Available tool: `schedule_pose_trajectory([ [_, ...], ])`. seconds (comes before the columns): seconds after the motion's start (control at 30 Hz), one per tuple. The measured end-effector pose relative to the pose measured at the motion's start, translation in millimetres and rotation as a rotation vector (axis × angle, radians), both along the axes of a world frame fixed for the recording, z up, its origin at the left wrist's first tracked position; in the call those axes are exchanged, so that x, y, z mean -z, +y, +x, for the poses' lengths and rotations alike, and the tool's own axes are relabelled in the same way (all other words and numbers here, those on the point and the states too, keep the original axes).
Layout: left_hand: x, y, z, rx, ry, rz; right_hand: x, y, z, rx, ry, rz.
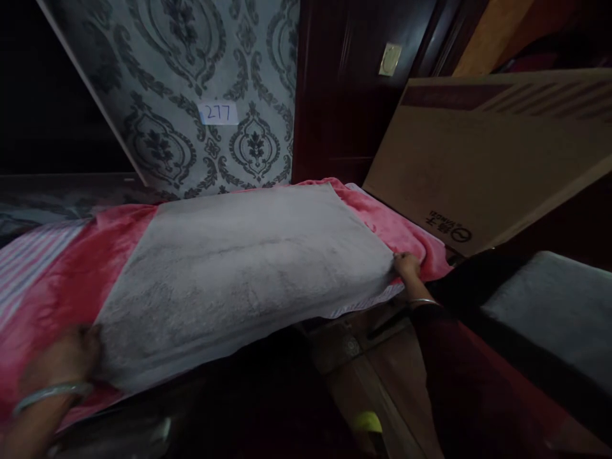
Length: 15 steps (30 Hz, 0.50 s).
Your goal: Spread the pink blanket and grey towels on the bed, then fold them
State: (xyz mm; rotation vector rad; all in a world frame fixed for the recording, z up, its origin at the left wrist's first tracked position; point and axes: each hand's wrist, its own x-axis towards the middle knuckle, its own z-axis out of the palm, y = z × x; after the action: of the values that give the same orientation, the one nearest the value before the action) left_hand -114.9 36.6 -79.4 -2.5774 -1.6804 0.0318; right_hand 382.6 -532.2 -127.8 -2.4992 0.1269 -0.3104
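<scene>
A grey fabric cover [258, 255] lies spread across a pink plush blanket [122, 255], its near side hanging over the front edge. At the cover's near left corner is my left hand [64, 357], fingers closed and somewhat blurred, gripping the edge. My right hand [407, 264] pinches the cover's right near corner, close to the pink cloth. Faint creases run across the middle of the grey fabric. Beneath the pink blanket, a striped cloth [33, 261] shows at the far left and along the right front.
Behind stands a wall with patterned wallpaper [210, 57] bearing a paper marked 277 [218, 113]. A large cardboard sheet [478, 153] leans at the right, near a dark red door [344, 95]. A grey-topped seat [554, 306] is at my right, above a tiled floor [354, 357].
</scene>
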Motion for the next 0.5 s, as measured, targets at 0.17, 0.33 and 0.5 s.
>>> schedule_pose_trajectory([
  [0.17,-25.5,-32,0,-0.039,0.009,-0.077,7,-13,-4,0.031,0.047,0.038],
  [0.33,-37.1,-57,9,-0.156,-0.007,-0.061,1,-23,-1,0.041,-0.005,0.013],
  [0.5,-19.1,-42,-4,-0.148,-0.051,-0.022,10,-23,-2,0.036,0.007,-0.029],
])
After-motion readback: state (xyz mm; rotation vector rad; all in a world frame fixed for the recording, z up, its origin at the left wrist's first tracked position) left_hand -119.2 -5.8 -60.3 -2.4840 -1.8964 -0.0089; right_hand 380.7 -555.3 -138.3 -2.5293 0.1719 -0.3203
